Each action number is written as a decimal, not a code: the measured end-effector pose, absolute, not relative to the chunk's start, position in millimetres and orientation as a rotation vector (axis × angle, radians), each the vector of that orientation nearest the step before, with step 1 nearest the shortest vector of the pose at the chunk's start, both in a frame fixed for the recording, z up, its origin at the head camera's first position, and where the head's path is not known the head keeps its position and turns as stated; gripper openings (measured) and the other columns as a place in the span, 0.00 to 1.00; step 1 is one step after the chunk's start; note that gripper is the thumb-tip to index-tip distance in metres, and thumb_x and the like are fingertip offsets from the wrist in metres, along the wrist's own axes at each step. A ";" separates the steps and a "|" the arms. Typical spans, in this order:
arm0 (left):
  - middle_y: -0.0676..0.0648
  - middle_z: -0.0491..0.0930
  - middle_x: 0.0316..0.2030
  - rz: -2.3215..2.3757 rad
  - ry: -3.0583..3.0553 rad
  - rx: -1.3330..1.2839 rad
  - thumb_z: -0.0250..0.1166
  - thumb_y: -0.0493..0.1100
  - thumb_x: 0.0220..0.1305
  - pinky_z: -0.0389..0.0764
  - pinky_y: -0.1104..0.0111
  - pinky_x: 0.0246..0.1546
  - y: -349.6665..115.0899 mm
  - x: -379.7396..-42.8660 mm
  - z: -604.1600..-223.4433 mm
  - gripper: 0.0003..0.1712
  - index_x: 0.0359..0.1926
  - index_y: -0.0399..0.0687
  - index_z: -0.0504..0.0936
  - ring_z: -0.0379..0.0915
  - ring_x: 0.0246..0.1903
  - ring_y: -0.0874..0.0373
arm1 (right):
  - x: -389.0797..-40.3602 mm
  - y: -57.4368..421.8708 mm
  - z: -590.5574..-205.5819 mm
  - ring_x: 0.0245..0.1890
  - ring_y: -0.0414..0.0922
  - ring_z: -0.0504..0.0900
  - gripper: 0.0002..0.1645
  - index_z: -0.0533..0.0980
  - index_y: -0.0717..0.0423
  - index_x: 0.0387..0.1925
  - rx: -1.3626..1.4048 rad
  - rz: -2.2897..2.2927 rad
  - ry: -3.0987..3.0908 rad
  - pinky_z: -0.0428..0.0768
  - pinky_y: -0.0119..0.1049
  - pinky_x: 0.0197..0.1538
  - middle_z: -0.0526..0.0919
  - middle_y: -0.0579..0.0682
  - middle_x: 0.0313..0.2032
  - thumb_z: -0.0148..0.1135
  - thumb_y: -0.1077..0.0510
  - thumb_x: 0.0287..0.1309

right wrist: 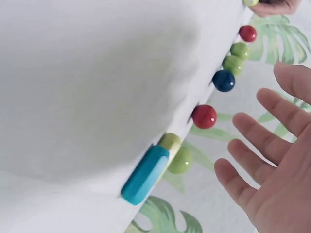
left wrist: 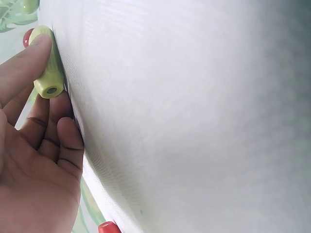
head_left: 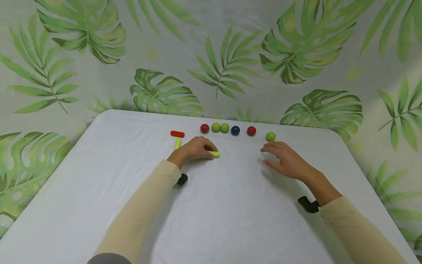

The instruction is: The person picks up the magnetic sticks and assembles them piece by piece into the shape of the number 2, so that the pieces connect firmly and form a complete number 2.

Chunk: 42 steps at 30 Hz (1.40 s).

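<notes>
My left hand (head_left: 199,147) pinches a yellow-green magnetic rod (head_left: 215,154) between thumb and fingers, low over the white table. In the left wrist view, a round grey spot shows in the near end of that rod (left wrist: 51,77). Another yellow-green rod (head_left: 178,143) lies left of this hand, near a red rod (head_left: 177,134). My right hand (head_left: 288,161) hovers with its fingers spread, holding nothing. Near it, in the right wrist view, lie a teal-blue rod (right wrist: 146,174) and a yellow-green rod (right wrist: 170,141), which the hand mostly hides in the head view.
Along the table's far side run a red ball (head_left: 204,128), two green balls (head_left: 220,127), a dark blue ball (head_left: 235,130), another red ball (head_left: 251,131) and a green ball (head_left: 270,136). Leaf-patterned cloth hangs behind the white table (head_left: 211,220).
</notes>
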<state>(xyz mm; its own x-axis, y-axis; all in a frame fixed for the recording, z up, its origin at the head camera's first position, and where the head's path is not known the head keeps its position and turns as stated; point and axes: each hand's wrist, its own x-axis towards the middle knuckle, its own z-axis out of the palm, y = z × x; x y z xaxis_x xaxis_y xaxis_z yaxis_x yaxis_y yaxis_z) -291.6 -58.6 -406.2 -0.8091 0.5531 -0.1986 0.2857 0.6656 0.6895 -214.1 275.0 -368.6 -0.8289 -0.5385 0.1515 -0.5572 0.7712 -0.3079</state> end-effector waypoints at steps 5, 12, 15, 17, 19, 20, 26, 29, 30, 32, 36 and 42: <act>0.49 0.84 0.50 0.935 2.479 0.656 0.70 0.42 0.61 0.77 0.63 0.58 -58.6 -291.9 -410.8 0.15 0.50 0.52 0.87 0.75 0.49 0.55 | -242.5 264.6 -367.0 0.59 0.62 0.74 0.19 0.79 0.64 0.53 0.927 0.543 -2.878 0.70 0.60 0.65 0.82 0.62 0.55 0.65 0.63 0.60; 0.50 0.84 0.49 0.936 2.488 0.631 0.70 0.41 0.61 0.77 0.63 0.58 -62.7 -289.1 -412.2 0.13 0.48 0.52 0.88 0.76 0.49 0.55 | -297.1 230.7 -372.7 0.53 0.60 0.78 0.20 0.78 0.65 0.56 0.883 0.626 -2.883 0.73 0.55 0.62 0.84 0.63 0.50 0.62 0.65 0.61; 0.49 0.85 0.48 0.946 2.493 0.637 0.70 0.41 0.61 0.77 0.63 0.58 -61.8 -288.9 -410.8 0.12 0.47 0.52 0.88 0.76 0.48 0.56 | -309.2 217.5 -369.4 0.48 0.59 0.77 0.22 0.77 0.63 0.58 0.823 0.675 -2.906 0.74 0.54 0.59 0.83 0.63 0.53 0.61 0.65 0.62; 0.49 0.85 0.48 0.948 2.482 0.645 0.69 0.41 0.61 0.77 0.63 0.57 -59.4 -288.6 -409.9 0.12 0.47 0.51 0.87 0.76 0.48 0.55 | -312.6 211.4 -367.2 0.45 0.59 0.77 0.23 0.77 0.62 0.59 0.798 0.679 -2.927 0.74 0.54 0.57 0.81 0.62 0.57 0.61 0.64 0.62; 0.49 0.84 0.48 0.948 2.468 0.647 0.69 0.41 0.61 0.76 0.63 0.57 -56.7 -288.2 -409.5 0.12 0.47 0.51 0.87 0.75 0.48 0.55 | -313.7 206.9 -365.1 0.47 0.59 0.77 0.24 0.76 0.62 0.60 0.797 0.656 -2.941 0.73 0.54 0.59 0.80 0.62 0.59 0.62 0.64 0.62; 0.49 0.84 0.48 0.943 2.461 0.644 0.69 0.41 0.62 0.76 0.63 0.57 -55.4 -288.1 -409.2 0.12 0.47 0.51 0.87 0.75 0.48 0.55 | -314.3 204.7 -364.6 0.50 0.60 0.78 0.24 0.76 0.62 0.60 0.801 0.646 -2.947 0.73 0.55 0.61 0.80 0.62 0.59 0.62 0.64 0.62; 0.50 0.84 0.49 0.907 2.477 0.635 0.69 0.41 0.62 0.76 0.62 0.58 -53.8 -290.5 -407.5 0.12 0.47 0.52 0.87 0.75 0.49 0.55 | -323.4 195.2 -365.4 0.68 0.59 0.70 0.24 0.75 0.61 0.62 0.747 0.664 -2.988 0.65 0.55 0.72 0.77 0.61 0.63 0.60 0.62 0.64; 0.50 0.84 0.49 0.901 2.489 0.637 0.69 0.41 0.62 0.76 0.62 0.58 -54.8 -292.4 -405.0 0.12 0.47 0.52 0.87 0.75 0.49 0.54 | -332.0 193.2 -367.7 0.69 0.58 0.68 0.25 0.73 0.59 0.64 0.670 0.698 -3.034 0.65 0.53 0.72 0.75 0.59 0.65 0.59 0.62 0.65; 0.49 0.84 0.49 0.898 2.492 0.641 0.69 0.42 0.62 0.76 0.62 0.58 -55.1 -293.0 -404.4 0.12 0.47 0.51 0.87 0.75 0.49 0.55 | -335.0 192.7 -368.5 0.70 0.57 0.68 0.26 0.73 0.58 0.64 0.649 0.705 -3.048 0.65 0.53 0.72 0.75 0.59 0.66 0.59 0.62 0.65; 0.49 0.85 0.49 0.889 2.495 0.643 0.69 0.42 0.62 0.76 0.62 0.58 -55.7 -293.5 -404.1 0.13 0.48 0.51 0.87 0.76 0.49 0.55 | -341.5 192.2 -371.6 0.70 0.57 0.67 0.26 0.73 0.58 0.64 0.629 0.714 -3.057 0.65 0.53 0.72 0.74 0.58 0.66 0.59 0.62 0.65; 0.50 0.85 0.48 0.884 2.489 0.644 0.69 0.42 0.61 0.76 0.62 0.57 -55.4 -294.4 -405.5 0.13 0.48 0.52 0.87 0.76 0.48 0.55 | -352.9 191.5 -379.6 0.70 0.56 0.68 0.26 0.74 0.57 0.63 0.632 0.693 -3.049 0.65 0.52 0.72 0.75 0.57 0.65 0.61 0.61 0.64; 0.49 0.85 0.50 0.904 2.481 0.601 0.70 0.42 0.62 0.76 0.61 0.59 -56.4 -291.7 -402.8 0.14 0.49 0.50 0.87 0.76 0.50 0.54 | -362.2 186.0 -385.7 0.68 0.56 0.71 0.27 0.75 0.57 0.63 0.736 0.637 -3.004 0.66 0.52 0.72 0.77 0.57 0.64 0.63 0.59 0.62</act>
